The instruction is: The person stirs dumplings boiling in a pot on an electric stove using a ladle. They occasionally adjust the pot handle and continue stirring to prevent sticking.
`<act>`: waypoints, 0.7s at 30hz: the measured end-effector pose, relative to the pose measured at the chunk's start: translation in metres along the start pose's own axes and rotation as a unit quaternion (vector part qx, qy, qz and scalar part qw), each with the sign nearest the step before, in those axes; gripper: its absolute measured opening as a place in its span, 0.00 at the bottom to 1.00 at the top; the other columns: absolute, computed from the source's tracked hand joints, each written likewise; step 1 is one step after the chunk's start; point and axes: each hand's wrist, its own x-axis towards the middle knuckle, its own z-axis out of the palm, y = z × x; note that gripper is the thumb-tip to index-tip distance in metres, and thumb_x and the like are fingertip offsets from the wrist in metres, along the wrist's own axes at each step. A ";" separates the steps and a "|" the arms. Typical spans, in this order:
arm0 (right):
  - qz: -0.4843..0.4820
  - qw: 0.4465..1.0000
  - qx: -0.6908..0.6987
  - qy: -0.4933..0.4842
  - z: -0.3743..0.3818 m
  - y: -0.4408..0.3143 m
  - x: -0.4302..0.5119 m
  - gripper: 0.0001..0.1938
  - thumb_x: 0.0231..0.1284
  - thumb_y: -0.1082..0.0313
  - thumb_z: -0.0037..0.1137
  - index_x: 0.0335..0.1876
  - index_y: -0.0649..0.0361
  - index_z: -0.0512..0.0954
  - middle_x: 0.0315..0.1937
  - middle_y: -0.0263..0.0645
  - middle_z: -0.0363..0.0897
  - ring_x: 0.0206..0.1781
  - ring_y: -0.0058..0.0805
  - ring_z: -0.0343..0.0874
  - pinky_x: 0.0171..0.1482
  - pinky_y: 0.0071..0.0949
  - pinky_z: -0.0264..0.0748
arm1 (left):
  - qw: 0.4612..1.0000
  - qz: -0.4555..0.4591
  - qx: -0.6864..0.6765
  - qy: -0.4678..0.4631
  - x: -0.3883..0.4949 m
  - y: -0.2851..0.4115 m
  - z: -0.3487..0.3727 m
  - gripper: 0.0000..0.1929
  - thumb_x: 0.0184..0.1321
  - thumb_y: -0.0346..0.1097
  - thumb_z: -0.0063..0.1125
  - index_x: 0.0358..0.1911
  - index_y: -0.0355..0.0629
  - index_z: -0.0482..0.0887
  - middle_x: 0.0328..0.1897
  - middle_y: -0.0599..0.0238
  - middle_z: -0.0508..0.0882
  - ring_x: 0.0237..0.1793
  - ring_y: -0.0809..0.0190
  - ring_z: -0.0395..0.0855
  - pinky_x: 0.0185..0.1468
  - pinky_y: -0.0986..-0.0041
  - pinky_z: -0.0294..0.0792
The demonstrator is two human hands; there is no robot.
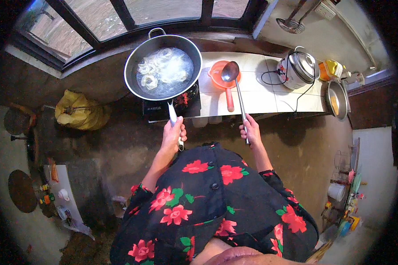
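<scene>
My left hand (pixel 175 133) grips the pale handle of a deep frying pan (pixel 130 71). Inside the pan, several pale dumplings (pixel 149 81) sit in cloudy, bubbling liquid. Beneath its near side shows a black glass cooktop (pixel 189 106). My right hand (pixel 251 130) is closed around the long metal handle of a ladle (pixel 230 71). The ladle's bowl is over an orange plastic dipper (pixel 215 74), whose handle points toward me; whether the two touch I cannot tell.
On the white tiled counter (pixel 252 99), a rice cooker (pixel 293 71) stands at the right with its black cord trailing over the tiles. Beyond it is a metal basin (pixel 337 99). A yellow sack (pixel 78 111) lies left of the counter. Windows (pixel 165 11) line the back.
</scene>
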 end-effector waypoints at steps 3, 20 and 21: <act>0.009 1.000 -0.007 -0.003 -0.001 0.002 0.012 0.29 0.76 0.66 0.46 0.80 0.50 0.56 0.30 0.35 0.73 0.21 0.17 0.65 0.21 0.19 0.65 | 1.000 0.008 -0.015 -0.017 -0.001 -0.001 -0.001 0.12 0.71 0.43 0.60 0.40 0.47 0.71 0.26 0.70 0.73 0.19 0.71 0.70 0.19 0.76 0.63; 0.089 0.981 0.140 -0.099 -0.010 -0.022 0.027 0.26 0.79 0.66 0.41 0.79 0.52 0.58 0.32 0.34 0.71 0.24 0.15 0.62 0.21 0.13 0.59 | 1.000 0.004 -0.013 -0.015 0.003 -0.005 -0.005 0.12 0.71 0.44 0.60 0.40 0.49 0.71 0.27 0.71 0.73 0.19 0.71 0.70 0.19 0.77 0.63; 0.108 0.965 0.198 -0.132 -0.013 -0.023 0.027 0.25 0.80 0.66 0.39 0.78 0.51 0.59 0.32 0.33 0.70 0.23 0.14 0.59 0.21 0.12 0.58 | 1.000 0.010 -0.013 -0.022 0.003 -0.005 -0.005 0.12 0.71 0.44 0.60 0.40 0.49 0.71 0.27 0.72 0.73 0.19 0.71 0.70 0.19 0.77 0.63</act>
